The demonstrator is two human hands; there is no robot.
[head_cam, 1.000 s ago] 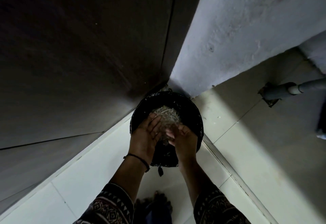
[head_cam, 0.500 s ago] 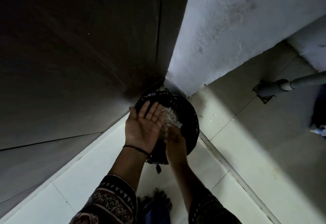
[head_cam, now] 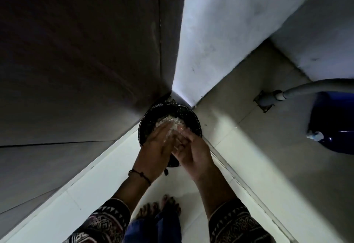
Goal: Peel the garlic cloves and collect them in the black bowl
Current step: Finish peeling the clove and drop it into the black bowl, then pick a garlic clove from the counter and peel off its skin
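The left hand [head_cam: 157,147] lay flat, fingers straight, against the right hand [head_cam: 193,152], whose blurred fingers hid any hold. The black-lined bin [head_cam: 193,122] sat at twelve o'clock beneath both, with pale papery skins [head_cam: 168,121] heaped inside. No peeled cloves showed.

Two bare hands were in view, one left hand [head_cam: 155,147] and one right hand [head_cam: 193,152]. There were two patterned sleeves, a left sleeve [head_cam: 107,221] and a right sleeve [head_cam: 235,223], and one thin dark bracelet [head_cam: 139,174] on the left wrist. Two bare feet showed below, one foot [head_cam: 147,210] beside the other foot [head_cam: 170,202]. I counted one black container [head_cam: 191,117], one heap of pale papery scraps [head_cam: 168,123], one blue drum [head_cam: 337,120] with one small white tap [head_cam: 315,135], and one grey pipe [head_cam: 310,87].
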